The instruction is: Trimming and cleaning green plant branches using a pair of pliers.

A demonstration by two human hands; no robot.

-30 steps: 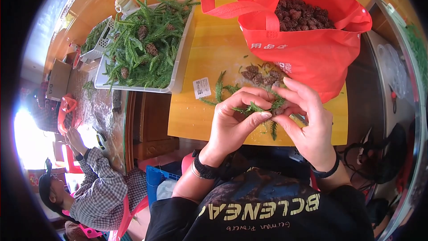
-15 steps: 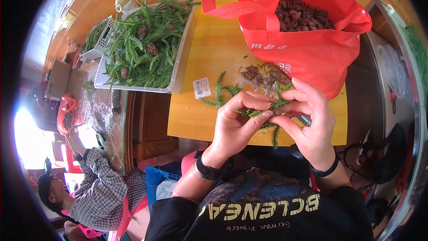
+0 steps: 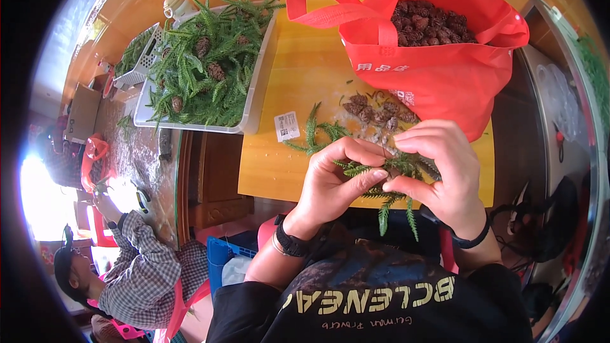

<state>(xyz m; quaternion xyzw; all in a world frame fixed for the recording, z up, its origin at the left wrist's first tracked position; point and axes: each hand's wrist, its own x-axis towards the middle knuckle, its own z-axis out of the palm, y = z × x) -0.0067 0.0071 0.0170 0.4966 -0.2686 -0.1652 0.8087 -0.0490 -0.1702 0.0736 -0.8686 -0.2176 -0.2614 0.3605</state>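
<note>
Tray (image 3: 255,98), white, at left side of yellow table (image 3: 267,168): heaped with green sprigs (image 3: 171,70), several pine cones (image 3: 202,46) among them; set off to one side, presumably to leave working room yet stay within reach. Next, 1 white label (image 3: 286,126) and 1 loose sprig (image 3: 311,130), lying just beside left hand (image 3: 337,174). Thumb and fingertips there pressed together, clamped on held sprig (image 3: 405,165), apparently to steady it. Just beyond, small group of loose cones (image 3: 384,116), seemingly put there for easy pickup. Right hand (image 3: 445,171): thumb and fingers pinched on opposite side of held sprig, likely for fine control; exact contact hidden. Far right, red bag (image 3: 438,82), mouth open, full of brown cones (image 3: 432,22), probably for ready access.

Condition of held sprig: between both hands, above near table edge. Green, needled, bushy, unevenly spread; 2 fronds hanging past edge. Centre mostly covered by fingers; cannot tell what joins there.
</note>
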